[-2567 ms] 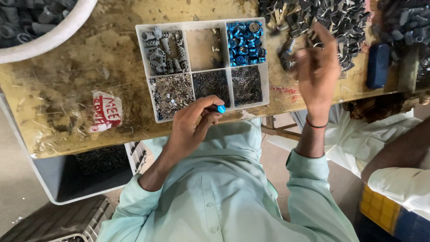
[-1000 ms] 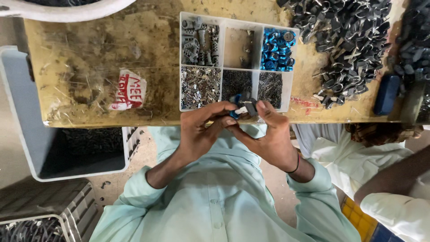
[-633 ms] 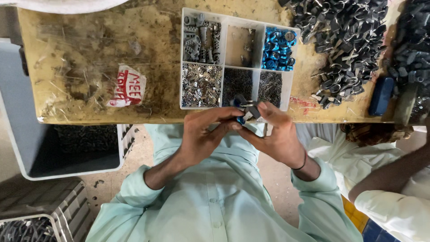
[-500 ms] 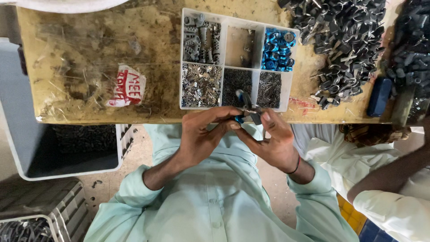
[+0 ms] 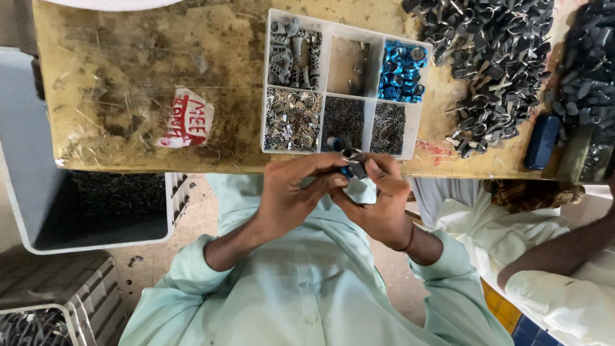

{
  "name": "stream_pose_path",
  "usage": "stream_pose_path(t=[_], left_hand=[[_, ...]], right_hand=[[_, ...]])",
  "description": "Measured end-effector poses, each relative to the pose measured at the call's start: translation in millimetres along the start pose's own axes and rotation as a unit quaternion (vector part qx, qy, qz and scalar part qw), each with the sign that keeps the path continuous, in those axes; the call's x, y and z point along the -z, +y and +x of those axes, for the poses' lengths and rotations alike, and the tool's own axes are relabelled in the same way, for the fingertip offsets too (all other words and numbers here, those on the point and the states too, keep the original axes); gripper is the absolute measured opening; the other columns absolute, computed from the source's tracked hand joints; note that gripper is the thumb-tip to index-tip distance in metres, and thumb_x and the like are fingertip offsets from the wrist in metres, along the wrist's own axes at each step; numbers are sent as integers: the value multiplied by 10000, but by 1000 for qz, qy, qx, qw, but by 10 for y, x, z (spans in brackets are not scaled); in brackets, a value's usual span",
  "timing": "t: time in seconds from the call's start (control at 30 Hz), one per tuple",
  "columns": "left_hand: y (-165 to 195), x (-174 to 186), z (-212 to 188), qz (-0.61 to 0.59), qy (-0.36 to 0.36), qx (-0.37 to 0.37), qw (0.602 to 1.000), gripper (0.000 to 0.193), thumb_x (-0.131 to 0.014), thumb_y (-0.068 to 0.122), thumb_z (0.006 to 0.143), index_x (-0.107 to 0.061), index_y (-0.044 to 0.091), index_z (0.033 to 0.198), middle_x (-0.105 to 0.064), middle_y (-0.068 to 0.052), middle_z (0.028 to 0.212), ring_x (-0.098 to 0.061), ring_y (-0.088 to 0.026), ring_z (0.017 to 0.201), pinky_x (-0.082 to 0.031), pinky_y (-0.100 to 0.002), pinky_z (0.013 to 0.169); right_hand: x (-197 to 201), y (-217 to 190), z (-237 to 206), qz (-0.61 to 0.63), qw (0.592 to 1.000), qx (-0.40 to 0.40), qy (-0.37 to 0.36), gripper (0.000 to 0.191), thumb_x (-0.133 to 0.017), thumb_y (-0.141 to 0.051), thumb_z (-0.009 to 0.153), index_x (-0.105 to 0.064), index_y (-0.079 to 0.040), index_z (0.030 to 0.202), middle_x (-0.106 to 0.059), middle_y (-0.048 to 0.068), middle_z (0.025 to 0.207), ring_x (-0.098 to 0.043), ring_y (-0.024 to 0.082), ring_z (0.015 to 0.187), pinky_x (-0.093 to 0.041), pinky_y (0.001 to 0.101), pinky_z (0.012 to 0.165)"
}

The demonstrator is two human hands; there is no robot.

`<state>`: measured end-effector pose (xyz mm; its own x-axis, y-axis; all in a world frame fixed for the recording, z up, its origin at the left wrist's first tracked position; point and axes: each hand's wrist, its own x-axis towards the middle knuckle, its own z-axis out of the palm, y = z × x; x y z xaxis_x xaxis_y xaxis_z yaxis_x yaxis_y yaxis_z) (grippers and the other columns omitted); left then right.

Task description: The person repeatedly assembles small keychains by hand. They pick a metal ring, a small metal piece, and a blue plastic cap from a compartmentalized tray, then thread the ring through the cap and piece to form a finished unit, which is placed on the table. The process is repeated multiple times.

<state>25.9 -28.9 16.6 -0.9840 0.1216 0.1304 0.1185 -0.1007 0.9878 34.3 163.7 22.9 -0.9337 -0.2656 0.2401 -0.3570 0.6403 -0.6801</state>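
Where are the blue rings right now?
In the head view, the blue rings fill the top right compartment of the white parts tray, beside the pile of dark metal parts on the table's right.

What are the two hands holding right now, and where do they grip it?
Both hands, left and right, pinch one small metal part with a blue bit between their fingertips, gripping its lower sides. Its top pokes out.

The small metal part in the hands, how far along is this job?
Done: no finished pieces show. In hand: left hand and right hand hold one small metal part with a blue piece. Left: the dark parts pile and the tray compartments remain well stocked.
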Motion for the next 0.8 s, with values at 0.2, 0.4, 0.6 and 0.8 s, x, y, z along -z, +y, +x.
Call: stream_pose_path(t=[0.2,0.4,0.6,0.8], left_hand=[[-3,80,47,23,-55,-22,998,122,-730,74,976,-713,28,1088,-754,-64,872,-696,-84,662,-543,-238,542],[83,267,108,141,-9,6,990,146,-719,120,1005,-739,40,884,-685,-69,675,-620,-140,513,-436,-304,459],[127,376,270,442,6,-27,896,72,-684,84,918,-671,30,965,-700,-121,892,-702,-277,651,-514,-405,489],[53,381,366,522,-77,48,848,136,-629,-80,818,-627,-20,940,-680,-194,1082,-739,-326,721,-574,-438,516]], right_hand=[[591,-131,519,38,967,120,-223,749,-943,-198,784,-478,10,1333,-683,186,1183,-715,254,1054,-592,320,881],[963,91,1040,108,982,72,-138,708,-771,-271,958,-379,7,1478,-684,84,1142,-709,134,929,-594,258,764],[456,-42,1014,-128,983,79,-103,166,-727,-172,998,-710,-62,1121,-708,76,990,-664,191,665,-514,335,572],[202,48,944,-194,957,101,-190,146,-711,-78,894,-607,-27,983,-584,125,933,-643,325,819,-494,449,599]])
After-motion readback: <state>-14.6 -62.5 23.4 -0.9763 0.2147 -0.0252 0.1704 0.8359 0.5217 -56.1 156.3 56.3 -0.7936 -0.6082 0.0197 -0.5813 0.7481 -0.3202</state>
